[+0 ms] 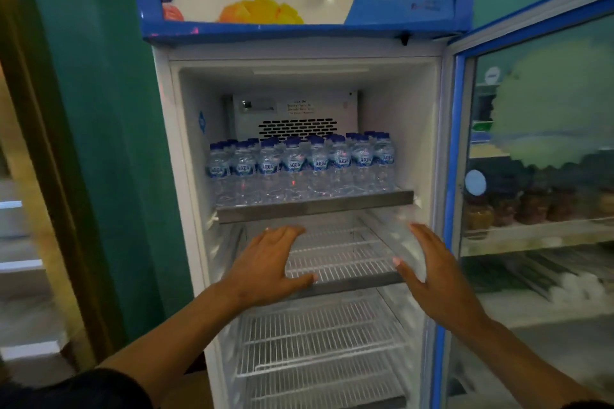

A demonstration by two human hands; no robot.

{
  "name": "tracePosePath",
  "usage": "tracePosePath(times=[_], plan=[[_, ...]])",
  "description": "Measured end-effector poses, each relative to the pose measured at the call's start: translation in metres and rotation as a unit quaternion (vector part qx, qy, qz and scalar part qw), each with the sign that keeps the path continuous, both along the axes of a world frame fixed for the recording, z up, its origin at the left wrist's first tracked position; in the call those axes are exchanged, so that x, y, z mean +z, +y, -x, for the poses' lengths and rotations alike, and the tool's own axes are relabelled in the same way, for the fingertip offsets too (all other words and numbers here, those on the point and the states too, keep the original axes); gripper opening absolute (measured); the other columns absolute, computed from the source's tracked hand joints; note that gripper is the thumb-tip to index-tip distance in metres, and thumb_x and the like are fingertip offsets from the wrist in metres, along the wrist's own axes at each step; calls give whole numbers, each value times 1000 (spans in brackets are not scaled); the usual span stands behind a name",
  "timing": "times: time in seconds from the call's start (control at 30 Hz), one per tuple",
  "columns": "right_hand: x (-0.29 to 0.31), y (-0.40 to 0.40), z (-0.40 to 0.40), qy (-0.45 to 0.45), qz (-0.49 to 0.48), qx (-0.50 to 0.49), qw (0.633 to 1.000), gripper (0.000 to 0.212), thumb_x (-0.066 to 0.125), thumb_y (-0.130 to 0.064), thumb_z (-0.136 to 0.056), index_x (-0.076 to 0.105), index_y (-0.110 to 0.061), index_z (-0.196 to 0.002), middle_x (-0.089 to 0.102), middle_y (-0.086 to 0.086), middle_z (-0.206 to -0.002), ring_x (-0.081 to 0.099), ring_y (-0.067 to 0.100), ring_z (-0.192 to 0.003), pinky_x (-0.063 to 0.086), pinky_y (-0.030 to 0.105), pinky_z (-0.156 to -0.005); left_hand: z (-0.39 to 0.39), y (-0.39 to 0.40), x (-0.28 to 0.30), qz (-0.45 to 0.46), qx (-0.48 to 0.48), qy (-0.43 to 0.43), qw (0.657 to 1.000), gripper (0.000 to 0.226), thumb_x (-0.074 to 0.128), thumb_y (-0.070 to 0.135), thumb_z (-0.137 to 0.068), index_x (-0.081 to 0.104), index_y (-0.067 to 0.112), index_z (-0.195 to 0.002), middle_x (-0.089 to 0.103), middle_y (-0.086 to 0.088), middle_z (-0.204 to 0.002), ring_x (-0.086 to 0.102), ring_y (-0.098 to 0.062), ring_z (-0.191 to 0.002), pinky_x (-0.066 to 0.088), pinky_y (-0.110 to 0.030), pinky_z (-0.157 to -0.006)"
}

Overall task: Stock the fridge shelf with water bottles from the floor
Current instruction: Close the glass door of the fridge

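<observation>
Fingers first: both hands are reaching into the fridge with fingers straight and spread wide, holding nothing; the left hand (265, 262) is lying flat on the front of the white wire middle shelf (339, 256), thumb hooking toward its grey front edge, while the right hand (428, 269) is hovering palm-inward by the shelf's right end, and I honestly can't tell if it's touching the shelf or the wall.

Moving outward: the small clear plastic water bottles with blue caps and blue labels (299, 166) are sitting packed in rows on the top shelf, right above the hands; the wire shelf under the hands is bare, and so are the racks lower down; the blue-framed glass door (531, 143) is hanging open on the right.

What could go wrong, my guess: if that middle shelf isn't seated on its side rails, leaning on the front edge could be tipping it, and loading bottles on a crooked rack would be sending them rolling out; pushing up too high could also be knocking the full shelf above.

Hard to make out: the floor bottles aren't in view at all, so no idea how many are waiting; the shelf's side supports are hidden; the back rows of bottles are blocked by the front ones; the lowest rack is cut off.
</observation>
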State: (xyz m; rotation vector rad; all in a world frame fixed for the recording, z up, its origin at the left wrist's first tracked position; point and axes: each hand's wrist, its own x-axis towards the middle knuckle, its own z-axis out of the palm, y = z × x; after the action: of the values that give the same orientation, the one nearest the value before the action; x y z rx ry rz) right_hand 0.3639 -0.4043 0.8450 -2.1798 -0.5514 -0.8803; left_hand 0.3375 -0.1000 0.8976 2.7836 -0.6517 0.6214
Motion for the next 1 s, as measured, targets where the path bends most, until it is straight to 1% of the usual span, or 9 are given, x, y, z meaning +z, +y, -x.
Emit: tracePosePath(times=[0.13,0.27,0.4,0.53,0.63,0.77,0.87,0.93,1.0], plan=[[-18,-9,89,45,-4,-37,998,66,56,-43,-87,32,-23,-146,33,-6,-151,28,5,-138,27,30,-113,57,-13,-12,4,-67,12,998,82,51,71,-82,29,26,-147,39,5,-149,36,-14,-136,22,-29,-112],[-12,-36,174,40,34,-52,997,63,53,-47,-87,31,-30,-144,31,-15,-150,27,1,-139,24,18,-113,90,-55,-10,-20,-144,2,989,85,48,75,-81,31,26,-147,38,7,-150,34,-11,-136,21,-27,-112],[4,-87,248,40,57,-120,990,62,54,-45,-90,34,-25,-146,32,-8,-153,24,6,-142,27,33,-115,122,-130,15,-22,-233,-26,972,83,51,73,-80,36,24,-145,43,3,-146,41,-15,-132,26,-29,-111],[27,-136,313,9,57,-185,981,56,54,-45,-91,39,-27,-142,39,-7,-148,32,8,-138,34,37,-111,165,-217,44,-32,-339,-73,937,76,57,64,-83,38,22,-144,45,1,-145,41,-16,-131,22,-24,-108],[42,-166,353,-32,78,-202,976,49,60,-37,-93,40,-34,-138,46,-10,-141,39,5,-133,38,31,-108,201,-274,71,-43,-400,-154,902,72,57,59,-86,40,19,-143,46,-2,-144,41,-19,-133,24,-33,-114],[53,-203,383,-141,80,-233,959,42,54,-38,-92,49,-21,-131,50,-4,-130,46,11,-124,42,29,-100,236,-336,102,-95,-435,-299,844,64,53,54,-90,42,18,-142,44,-5,-147,35,-21,-138,18,-41,-119],[55,-229,382,-154,12,-260,953,59,59,-36,-90,37,-18,-142,36,2,-147,34,15,-136,37,28,-106,252,-371,119,-132,-433,-343,823,61,53,51,-91,44,18,-141,44,-7,-148,35,-23,-140,13,-43,-119],[54,-244,375,-103,-18,-234,967,72,61,-36,-91,22,-20,-150,23,0,-156,25,16,-143,33,40,-112,258,-388,127,-168,-410,-366,818,59,50,51,-93,44,18,-142,42,-8,-149,33,-24,-141,8,-44,-119],[53,-253,369,-38,-47,-177,982,81,60,-40,-90,9,-29,-153,20,-7,-158,30,15,-141,38,48,-109,261,-399,131,-212,-374,-375,821,59,43,52,-96,39,19,-145,38,-8,-152,27,-25,-144,3,-45,-119]])
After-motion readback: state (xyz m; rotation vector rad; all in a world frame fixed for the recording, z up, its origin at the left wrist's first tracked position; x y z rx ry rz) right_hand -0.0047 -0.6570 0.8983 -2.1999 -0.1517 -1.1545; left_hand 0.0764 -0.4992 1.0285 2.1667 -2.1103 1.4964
